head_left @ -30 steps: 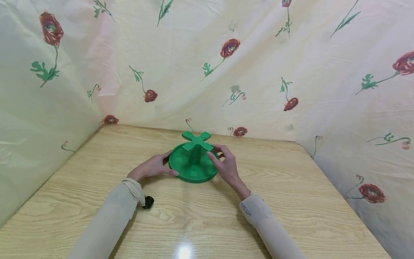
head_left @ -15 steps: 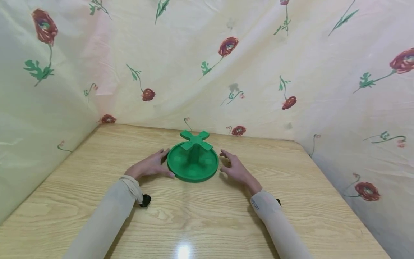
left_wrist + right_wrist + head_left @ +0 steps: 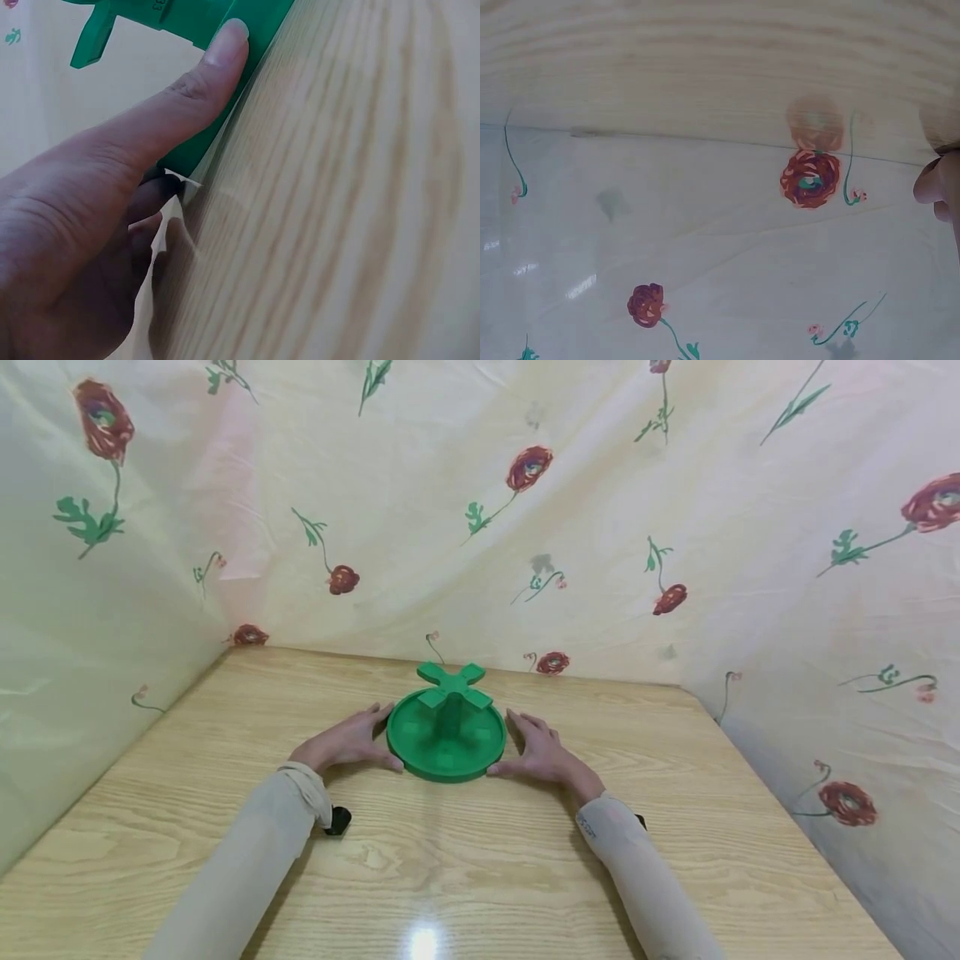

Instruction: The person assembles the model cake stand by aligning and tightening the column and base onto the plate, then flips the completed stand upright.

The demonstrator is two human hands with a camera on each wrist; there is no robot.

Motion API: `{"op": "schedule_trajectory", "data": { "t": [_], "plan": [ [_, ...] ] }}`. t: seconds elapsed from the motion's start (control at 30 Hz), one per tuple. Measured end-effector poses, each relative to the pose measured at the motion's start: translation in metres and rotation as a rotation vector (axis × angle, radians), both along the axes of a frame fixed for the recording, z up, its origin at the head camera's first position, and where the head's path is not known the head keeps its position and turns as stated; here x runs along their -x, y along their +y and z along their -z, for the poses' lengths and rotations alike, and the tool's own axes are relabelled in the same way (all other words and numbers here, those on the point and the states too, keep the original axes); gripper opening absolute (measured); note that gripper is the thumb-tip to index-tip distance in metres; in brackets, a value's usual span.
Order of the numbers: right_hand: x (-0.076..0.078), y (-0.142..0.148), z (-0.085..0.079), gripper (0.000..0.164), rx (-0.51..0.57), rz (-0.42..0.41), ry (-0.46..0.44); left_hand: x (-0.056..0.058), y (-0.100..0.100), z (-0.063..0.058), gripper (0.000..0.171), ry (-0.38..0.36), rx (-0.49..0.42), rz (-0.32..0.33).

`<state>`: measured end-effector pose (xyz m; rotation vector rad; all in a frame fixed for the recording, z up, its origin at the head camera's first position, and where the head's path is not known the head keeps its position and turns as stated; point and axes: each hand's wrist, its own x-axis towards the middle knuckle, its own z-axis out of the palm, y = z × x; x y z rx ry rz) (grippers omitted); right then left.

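Note:
A green stand (image 3: 447, 727) sits on the table, with a round, rimmed base, a central post and a four-armed cross on top. My left hand (image 3: 348, 745) holds the left edge of its base, thumb at the front and fingers farther back. In the left wrist view, the left thumb (image 3: 199, 86) lies along the green rim and the other fingers curl beside it. Opposite, my right hand (image 3: 547, 756) grips the right edge, thumb at the front and fingers round the side. Only some right fingertips (image 3: 934, 184) show in the right wrist view; the stand is out of sight there.
The stand is toward the back of a wood-grain table (image 3: 450, 877). A flower-patterned sheet (image 3: 420, 510) hangs behind the table and along both sides. Small black pieces show by the left sleeve (image 3: 339, 821) and the right sleeve.
The right hand lets go of the stand's right side, moves off it to the right, then comes back to the rim lower down. The left hand stays at the left edge.

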<state>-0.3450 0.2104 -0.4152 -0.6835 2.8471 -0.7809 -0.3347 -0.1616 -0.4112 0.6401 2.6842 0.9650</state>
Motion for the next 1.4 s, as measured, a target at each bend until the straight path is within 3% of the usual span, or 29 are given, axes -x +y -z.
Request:
{"op": "schedule_trajectory", "data": {
  "t": [0.27, 0.43, 0.53, 0.67, 0.8, 0.93, 1.03, 1.13, 1.3, 1.4],
  "plan": [
    [0.004, 0.0, -0.002, 0.106, -0.002, -0.05, 0.009, 0.002, 0.0, 0.001, 0.115, -0.004, -0.025, -0.001],
    [0.002, 0.0, -0.003, 0.103, 0.084, -0.045, -0.023, 0.002, -0.001, 0.002, 0.113, 0.007, -0.061, 0.002],
    [0.0, 0.0, -0.006, 0.094, 0.228, -0.041, -0.07, 0.001, -0.002, 0.002, 0.108, -0.003, -0.138, 0.01],
    [-0.007, -0.002, -0.015, 0.081, 0.417, -0.005, -0.093, 0.0, -0.001, -0.001, 0.093, -0.069, -0.293, 0.005],
    [-0.014, -0.008, -0.028, 0.073, 0.492, 0.094, -0.041, -0.003, 0.002, -0.007, 0.077, -0.124, -0.434, -0.029],
    [-0.02, -0.014, -0.042, 0.074, 0.497, 0.175, 0.003, -0.007, 0.006, -0.017, 0.076, -0.152, -0.517, -0.08],
    [-0.022, -0.016, -0.057, 0.08, 0.461, 0.212, -0.008, -0.011, 0.011, -0.036, 0.078, -0.179, -0.545, -0.089],
    [-0.021, -0.014, -0.077, 0.086, 0.435, 0.238, -0.07, -0.016, 0.017, -0.066, 0.08, -0.246, -0.508, -0.077],
    [-0.02, -0.005, -0.119, 0.092, 0.414, 0.217, -0.281, -0.02, 0.027, -0.126, 0.091, -0.384, -0.294, -0.087],
    [-0.019, -0.002, -0.143, 0.099, 0.383, 0.192, -0.419, -0.018, 0.03, -0.154, 0.101, -0.455, -0.188, -0.089]
  ]
}}
